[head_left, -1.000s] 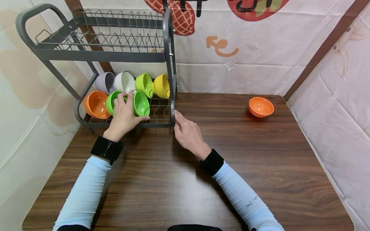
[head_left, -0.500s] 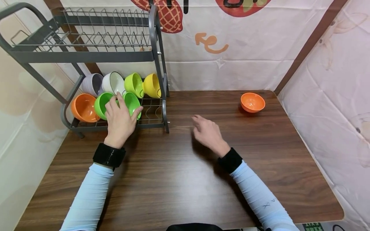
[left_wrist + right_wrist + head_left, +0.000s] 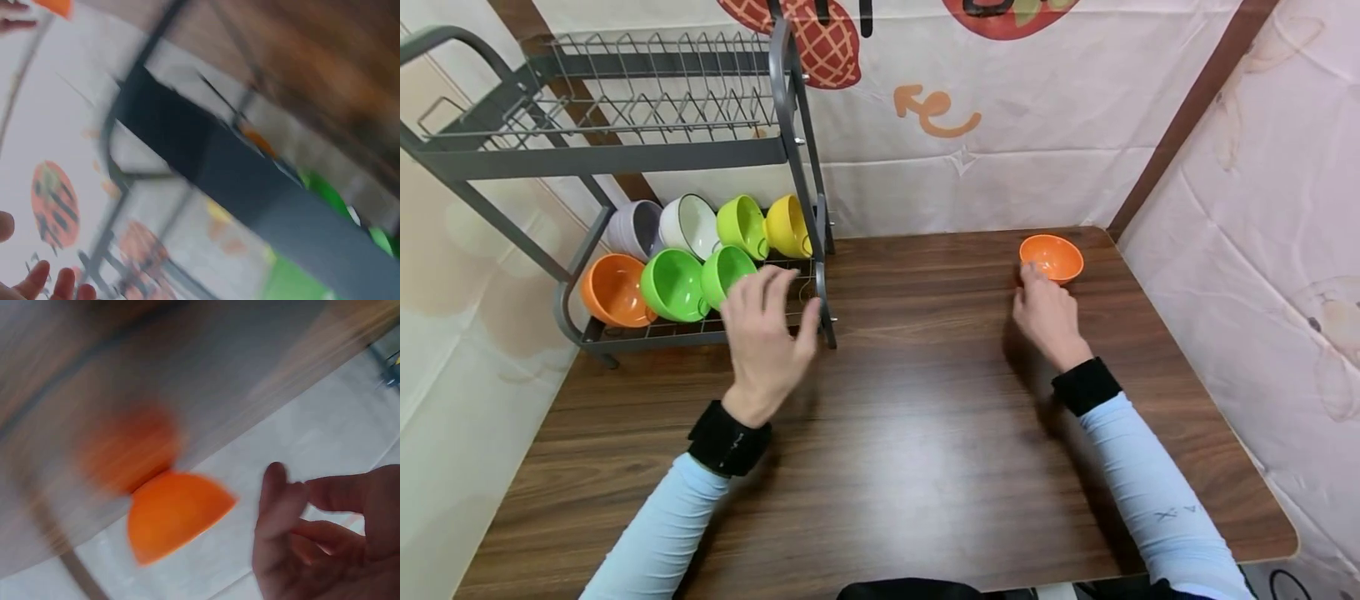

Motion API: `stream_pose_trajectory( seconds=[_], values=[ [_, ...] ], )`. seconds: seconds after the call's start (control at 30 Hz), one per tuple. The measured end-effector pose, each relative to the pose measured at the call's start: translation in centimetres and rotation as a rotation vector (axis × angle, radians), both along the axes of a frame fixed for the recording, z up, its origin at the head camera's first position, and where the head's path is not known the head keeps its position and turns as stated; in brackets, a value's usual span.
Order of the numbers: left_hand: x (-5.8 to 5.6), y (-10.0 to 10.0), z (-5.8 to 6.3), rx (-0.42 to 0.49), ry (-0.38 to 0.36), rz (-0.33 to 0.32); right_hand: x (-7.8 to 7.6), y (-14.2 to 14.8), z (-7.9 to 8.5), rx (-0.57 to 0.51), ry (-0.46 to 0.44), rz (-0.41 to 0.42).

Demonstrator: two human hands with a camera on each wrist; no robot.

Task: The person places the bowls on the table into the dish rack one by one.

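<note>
My right hand (image 3: 1048, 317) is just in front of an orange bowl (image 3: 1051, 257) at the table's back right. In the right wrist view a gap shows between the loosely bent fingers (image 3: 278, 519) and that bowl (image 3: 178, 515). My left hand (image 3: 767, 337), fingers spread and holding nothing, hovers before the rack's lower right corner. Beside its fingertips a green bowl (image 3: 727, 271) leans on the lower shelf, with another green bowl (image 3: 672, 285) and an orange bowl (image 3: 615, 290) to its left. The left wrist view is blurred.
A grey two-tier dish rack (image 3: 602, 160) stands at the back left. Its lower shelf's back row holds a lilac bowl (image 3: 634, 229), a white bowl (image 3: 688, 225), a lime bowl (image 3: 742, 225) and a yellow bowl (image 3: 787, 227). Printed cloth (image 3: 1022, 183) hangs behind the wooden table (image 3: 910, 450).
My left hand has let go of the green bowl and drawn back to the right. My right hand has left the rack's side and moved right, up to the lone orange bowl.
</note>
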State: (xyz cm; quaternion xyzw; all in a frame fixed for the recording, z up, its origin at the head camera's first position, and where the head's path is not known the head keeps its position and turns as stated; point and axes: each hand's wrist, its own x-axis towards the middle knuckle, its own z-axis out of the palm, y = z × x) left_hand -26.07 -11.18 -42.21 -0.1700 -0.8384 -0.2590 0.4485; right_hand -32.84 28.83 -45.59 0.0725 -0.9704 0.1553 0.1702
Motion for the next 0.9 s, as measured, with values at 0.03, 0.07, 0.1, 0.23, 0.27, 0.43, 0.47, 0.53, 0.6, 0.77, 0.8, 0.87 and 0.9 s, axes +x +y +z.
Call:
stream_pose_trajectory(
  seconds=[0.03, 0.07, 0.1, 0.23, 0.27, 0.43, 0.47, 0.53, 0.6, 0.77, 0.8, 0.87, 0.9],
  values=[
    [0.1, 0.9, -0.2, 0.000, 0.002, -0.034, -0.4, 0.7, 0.2, 0.014, -0.018, -0.015],
    [0.2, 1.7, -0.4, -0.005, -0.007, -0.063, -0.9, 1.2, 0.4, 0.023, -0.042, -0.028],
    [0.2, 2.5, -0.6, -0.015, -0.028, -0.090, -1.3, 1.7, 0.5, 0.032, -0.071, -0.040],
    [-0.1, 5.6, -1.0, -0.063, -0.174, -0.192, -2.5, 3.0, 0.7, 0.069, -0.192, -0.068],
    [-0.3, 6.3, -1.1, -0.079, -0.219, -0.212, -2.7, 3.2, 0.7, 0.080, -0.221, -0.074],
    [-1.3, 9.5, -1.3, -0.148, -0.409, -0.268, -3.3, 3.9, 0.3, 0.115, -0.297, -0.074],
    [-1.5, 10.0, -1.4, -0.156, -0.440, -0.277, -3.3, 4.1, 0.2, 0.116, -0.298, -0.073],
    [-1.9, 10.9, -1.6, -0.165, -0.492, -0.288, -3.4, 4.2, 0.0, 0.118, -0.289, -0.067],
    [-2.2, 11.6, -1.7, -0.166, -0.528, -0.297, -3.5, 4.3, -0.1, 0.119, -0.270, -0.060],
    [-2.8, 12.7, -1.8, -0.167, -0.563, -0.312, -3.6, 4.4, -0.1, 0.121, -0.220, -0.044],
    [-2.9, 12.9, -1.8, -0.169, -0.567, -0.315, -3.6, 4.4, -0.1, 0.122, -0.215, -0.041],
    [-3.1, 13.2, -1.8, -0.178, -0.579, -0.320, -3.5, 4.4, -0.1, 0.123, -0.200, -0.041],
    [-3.1, 13.4, -1.8, -0.181, -0.586, -0.322, -3.5, 4.4, -0.1, 0.124, -0.192, -0.043]
  ],
)
